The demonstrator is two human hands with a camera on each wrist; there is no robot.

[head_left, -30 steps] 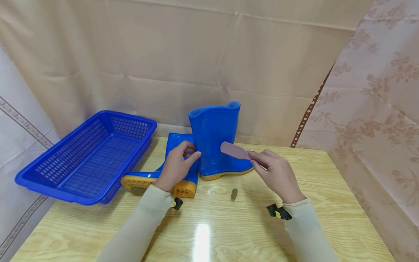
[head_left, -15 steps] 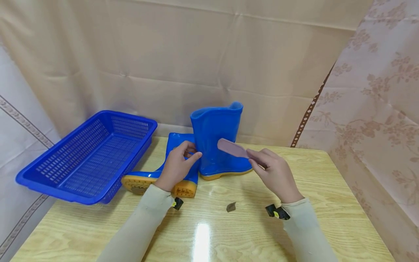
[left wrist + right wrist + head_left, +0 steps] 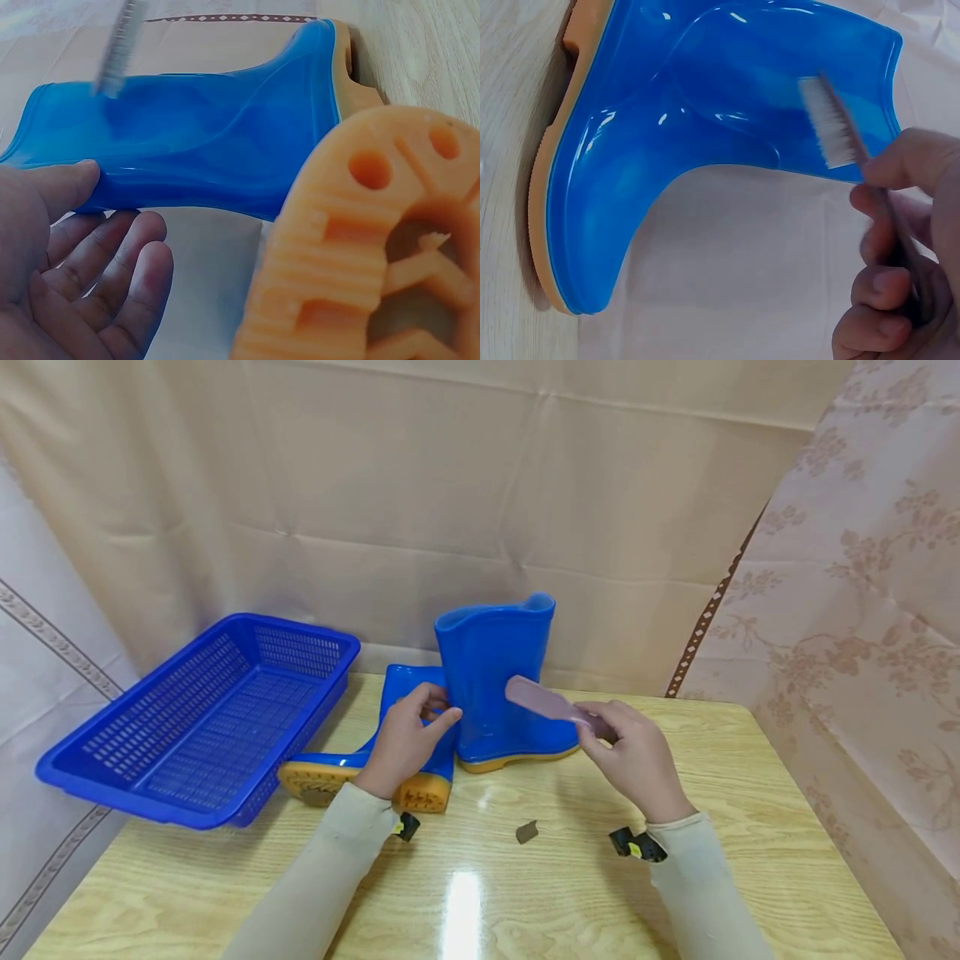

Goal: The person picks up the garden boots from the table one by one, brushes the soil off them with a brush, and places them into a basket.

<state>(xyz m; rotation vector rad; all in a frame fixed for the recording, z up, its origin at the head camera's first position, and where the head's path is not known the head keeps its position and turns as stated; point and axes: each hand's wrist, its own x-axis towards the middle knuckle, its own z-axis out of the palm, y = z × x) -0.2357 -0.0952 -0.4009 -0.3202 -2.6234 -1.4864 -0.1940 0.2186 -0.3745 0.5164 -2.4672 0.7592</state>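
A blue rain boot (image 3: 491,652) with a yellow sole stands upright on the table. My left hand (image 3: 408,739) holds the back of its shaft; in the left wrist view the thumb lies on the boot and the fingers curl behind its edge. My right hand (image 3: 633,760) grips a mauve brush (image 3: 540,697) by its handle. White bristles, seen in the right wrist view, face the shaft; whether they touch it I cannot tell. A second blue rain boot (image 3: 408,677) lies on its side under my left hand, its sole turned toward me.
A blue plastic basket (image 3: 288,743) with slotted walls is at the left. A small dark brown flake (image 3: 527,832) lies on the wooden table (image 3: 750,843) in front of the upright boot. Beige cloth (image 3: 375,510) hangs behind.
The brush has shifted slightly left, then back right along the shaft. The upright boot rocked a little. The brown flake has moved nearer to me. My left hand stays in place.
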